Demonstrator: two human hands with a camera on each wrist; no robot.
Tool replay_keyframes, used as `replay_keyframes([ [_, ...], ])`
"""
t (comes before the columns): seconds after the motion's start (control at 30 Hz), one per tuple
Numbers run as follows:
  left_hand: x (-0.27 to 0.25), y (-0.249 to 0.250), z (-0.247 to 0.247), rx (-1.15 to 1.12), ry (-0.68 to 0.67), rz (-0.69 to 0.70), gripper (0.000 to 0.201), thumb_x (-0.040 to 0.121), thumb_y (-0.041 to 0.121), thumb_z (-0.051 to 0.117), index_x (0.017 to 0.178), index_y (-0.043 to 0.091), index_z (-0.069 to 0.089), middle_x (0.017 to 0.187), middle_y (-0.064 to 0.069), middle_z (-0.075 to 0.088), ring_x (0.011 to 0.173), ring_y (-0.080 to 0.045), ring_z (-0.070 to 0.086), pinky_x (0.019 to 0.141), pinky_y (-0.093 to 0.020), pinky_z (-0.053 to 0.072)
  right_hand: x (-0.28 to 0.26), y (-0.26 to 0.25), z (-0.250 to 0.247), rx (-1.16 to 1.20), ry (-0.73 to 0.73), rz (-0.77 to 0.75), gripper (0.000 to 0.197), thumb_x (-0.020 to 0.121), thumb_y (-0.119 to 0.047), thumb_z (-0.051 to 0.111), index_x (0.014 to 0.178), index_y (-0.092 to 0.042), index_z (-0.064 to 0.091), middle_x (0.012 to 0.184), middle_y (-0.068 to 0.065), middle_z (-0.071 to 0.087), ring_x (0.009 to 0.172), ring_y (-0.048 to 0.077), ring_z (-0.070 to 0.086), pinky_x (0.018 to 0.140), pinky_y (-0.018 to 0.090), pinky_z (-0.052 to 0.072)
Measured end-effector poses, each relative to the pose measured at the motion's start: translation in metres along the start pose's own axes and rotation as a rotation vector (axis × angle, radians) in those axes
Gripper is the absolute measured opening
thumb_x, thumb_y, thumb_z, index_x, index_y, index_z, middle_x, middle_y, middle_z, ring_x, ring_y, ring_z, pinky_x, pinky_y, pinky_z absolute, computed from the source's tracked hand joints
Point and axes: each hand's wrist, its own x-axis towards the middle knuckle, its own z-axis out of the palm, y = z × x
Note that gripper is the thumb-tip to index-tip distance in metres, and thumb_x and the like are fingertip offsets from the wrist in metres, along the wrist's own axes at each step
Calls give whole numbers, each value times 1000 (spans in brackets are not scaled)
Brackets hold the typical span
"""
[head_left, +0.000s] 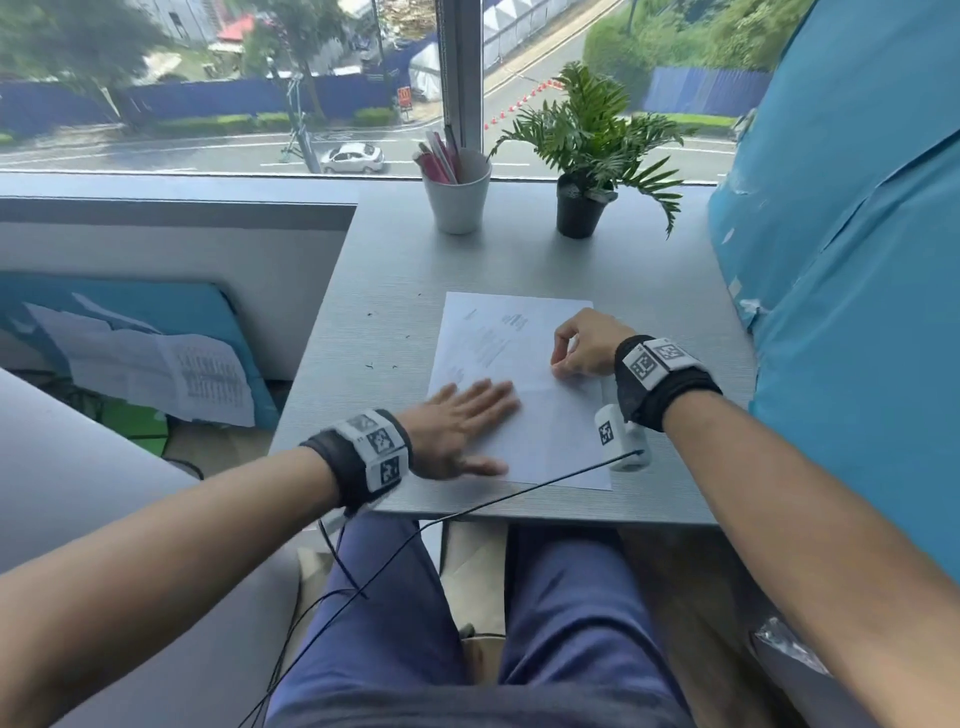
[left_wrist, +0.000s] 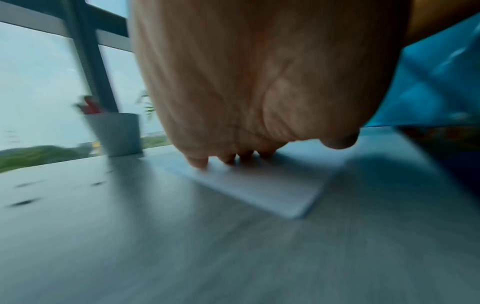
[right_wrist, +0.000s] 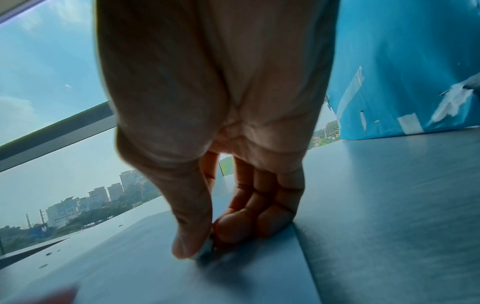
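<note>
A white printed sheet of paper lies on the grey desk, with a faint crease across its middle. My left hand lies flat on the sheet's near left part, fingers straight and pressing down; in the left wrist view the fingertips touch the paper. My right hand is curled over the sheet's right side. In the right wrist view the thumb and fingers of that hand pinch a small pale object against the paper; it is too blurred to identify.
A white cup of pens and a potted plant stand at the desk's far edge by the window. A blue board rises along the right side. A black cable crosses the near edge. Small dark specks dot the desk.
</note>
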Motion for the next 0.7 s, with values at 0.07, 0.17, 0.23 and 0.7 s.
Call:
replay_keyframes([
  [0.07, 0, -30, -6, -29, 53, -151, 93, 89, 75, 24, 154, 25, -19, 158, 3, -29, 147, -16, -22, 122, -50, -3, -1, 0, 1, -1, 9, 1, 8, 71, -18, 79, 74, -18, 72, 73, -4, 65, 66, 9, 59, 58, 19, 40],
  [0.17, -2, -50, -12, -16, 86, -323, 105, 83, 82, 23, 156, 17, -16, 162, 0, -22, 150, -18, -17, 121, -48, -9, -1, 1, 4, 15, 30, 23, 8, 72, -17, 79, 76, -17, 72, 78, 1, 69, 69, 13, 63, 55, 18, 40],
  [0.23, -6, -50, -11, -33, 109, -287, 118, 76, 87, 33, 156, 14, -13, 163, -1, -19, 150, -17, -16, 120, -45, -13, -3, 1, 6, 28, 48, 40, 8, 73, -17, 79, 78, -17, 73, 82, 2, 70, 72, 15, 65, 57, 18, 42],
  [0.7, -1, -53, -21, -197, 226, -128, 111, 64, 59, 83, 154, 22, 29, 163, 0, 18, 148, -23, 18, 121, -41, 18, -23, -75, 53, 48, 158, -202, 5, 77, -12, 78, 78, -17, 76, 80, 0, 67, 78, 16, 66, 75, 26, 57],
])
